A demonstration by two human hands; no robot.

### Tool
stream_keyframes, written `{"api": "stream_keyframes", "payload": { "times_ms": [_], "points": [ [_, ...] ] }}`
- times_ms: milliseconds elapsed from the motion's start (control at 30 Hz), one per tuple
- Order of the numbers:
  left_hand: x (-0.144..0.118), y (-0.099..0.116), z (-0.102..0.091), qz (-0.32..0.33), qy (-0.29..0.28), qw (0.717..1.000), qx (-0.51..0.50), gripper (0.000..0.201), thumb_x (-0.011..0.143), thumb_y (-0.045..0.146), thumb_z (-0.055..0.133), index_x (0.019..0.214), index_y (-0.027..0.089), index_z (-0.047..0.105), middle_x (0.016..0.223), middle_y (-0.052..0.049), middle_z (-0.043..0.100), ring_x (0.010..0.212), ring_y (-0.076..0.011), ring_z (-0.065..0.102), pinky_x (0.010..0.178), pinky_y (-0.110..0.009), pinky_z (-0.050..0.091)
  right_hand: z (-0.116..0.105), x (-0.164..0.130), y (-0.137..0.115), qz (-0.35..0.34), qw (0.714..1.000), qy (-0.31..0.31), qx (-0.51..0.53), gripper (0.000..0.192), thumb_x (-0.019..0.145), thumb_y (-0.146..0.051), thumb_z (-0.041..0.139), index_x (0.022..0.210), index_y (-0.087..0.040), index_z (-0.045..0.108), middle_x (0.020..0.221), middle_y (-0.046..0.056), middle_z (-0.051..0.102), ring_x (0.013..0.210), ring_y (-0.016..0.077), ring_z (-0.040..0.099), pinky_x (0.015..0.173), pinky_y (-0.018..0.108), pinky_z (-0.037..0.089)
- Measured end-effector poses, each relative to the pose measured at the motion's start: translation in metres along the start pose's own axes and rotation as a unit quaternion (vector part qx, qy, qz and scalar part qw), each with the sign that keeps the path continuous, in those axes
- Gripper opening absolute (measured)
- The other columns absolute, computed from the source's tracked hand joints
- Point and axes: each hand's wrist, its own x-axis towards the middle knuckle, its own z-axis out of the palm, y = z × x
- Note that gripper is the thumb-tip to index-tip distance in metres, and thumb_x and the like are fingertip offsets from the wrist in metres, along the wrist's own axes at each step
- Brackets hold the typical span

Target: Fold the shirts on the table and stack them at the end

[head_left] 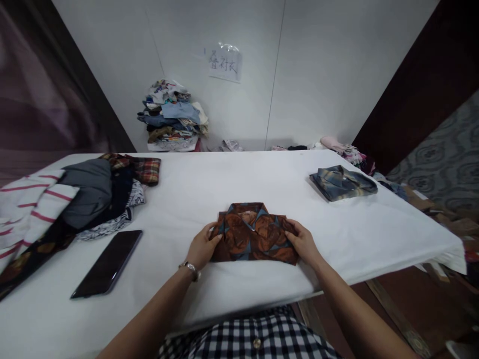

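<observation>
Folded shirt [254, 234]: rust-brown with blue patterning, soft woven cloth, squared into a compact rectangle with the collar uppermost, lying flat on the white counter [239, 179] close to its near edge. The underside and inner folds are hidden.

Left hand [202, 247]: at the shirt's left edge, fingers curled onto the cloth and pinching the side fold; the fingertips are partly tucked out of sight. A metal wristwatch [190, 269] sits on the wrist.

Right hand [304, 243]: at the shirt's right edge, fingers bent and gripping that side fold likewise.

Left of the shirt, apart from it: a dark, glossy, flat phone [108, 263]. Farther left, a loose heap of garments [75, 199], striped, grey and plaid, cut off by the frame edge.

Right of the shirt and farther back: a second folded shirt [342, 182], blue-grey, on the counter.

Beyond the shirt, against the wall: a stacked clothes pile [172, 117] and a paper label [225, 64], its writing hard to make out.
</observation>
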Motion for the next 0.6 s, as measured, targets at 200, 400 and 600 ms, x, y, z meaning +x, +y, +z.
{"api": "stream_keyframes", "payload": {
  "times_ms": [200, 400, 600],
  "points": [
    [0.013, 0.008, -0.006, -0.011, 0.034, 0.990, 0.139, 0.049, 0.081, 0.048, 0.051, 0.119, 0.019, 0.058, 0.100, -0.008, 0.071, 0.089, -0.0223, 0.067, 0.077, -0.033, 0.051, -0.002, 0.005, -0.008, -0.037, 0.984, 0.001, -0.176, 0.047, 0.080, -0.034, 0.056, 0.125, -0.021, 0.055, 0.121, 0.009, 0.062, 0.109, 0.0243, 0.058, 0.096, 0.042, 0.046],
    [0.017, 0.018, 0.012, 0.087, -0.002, 0.977, 0.197, 0.030, 0.080, 0.025, 0.054, 0.109, 0.022, 0.062, 0.111, -0.006, 0.069, 0.101, -0.0210, 0.063, 0.089, -0.033, 0.048, 0.003, 0.007, -0.023, -0.089, 0.946, -0.063, -0.306, 0.034, 0.084, -0.025, 0.048, 0.115, -0.021, 0.061, 0.104, 0.008, 0.064, 0.099, 0.0228, 0.059, 0.089, 0.039, 0.047],
    [-0.008, 0.021, 0.001, 0.267, 0.090, 0.924, 0.259, 0.033, 0.088, 0.034, 0.050, 0.115, 0.017, 0.059, 0.113, -0.012, 0.065, 0.104, -0.0242, 0.059, 0.091, -0.041, 0.047, -0.014, -0.021, -0.029, -0.103, 0.975, 0.071, -0.183, 0.036, 0.085, -0.041, 0.052, 0.113, -0.020, 0.061, 0.112, 0.011, 0.061, 0.100, 0.0237, 0.058, 0.083, 0.039, 0.049]
  ]
}}
